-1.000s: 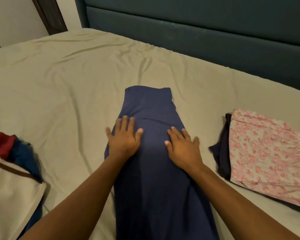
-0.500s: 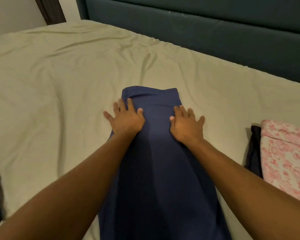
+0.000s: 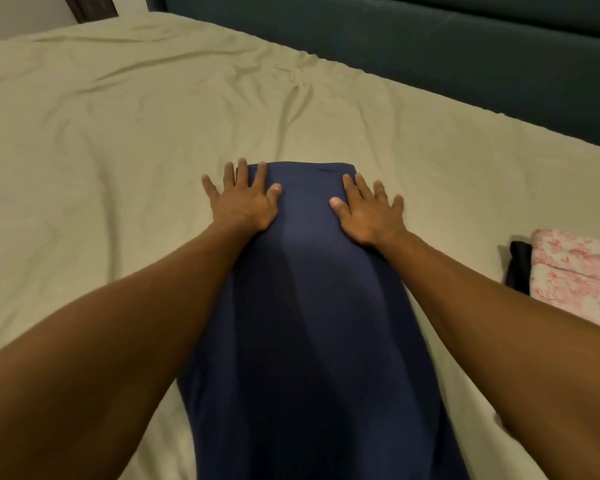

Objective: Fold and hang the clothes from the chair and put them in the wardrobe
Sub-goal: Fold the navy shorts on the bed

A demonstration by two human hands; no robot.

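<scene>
The bed [image 3: 118, 140] carries the navy garment [image 3: 309, 323], a long strip running away from the person. The left hand [image 3: 245, 202] and right hand [image 3: 369, 214] press flat, fingers splayed, on its far corners. Pressing unevenly could drag it askew over the creased sheet, giving a crooked fold

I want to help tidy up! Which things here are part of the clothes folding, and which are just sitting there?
Part of the job:
- navy garment, laid flat on the bed
- left hand and right hand, pressing it flat near its far end
- pink floral folded cloth on a dark folded piece

Just there:
- bed sheet
- dark headboard
</scene>
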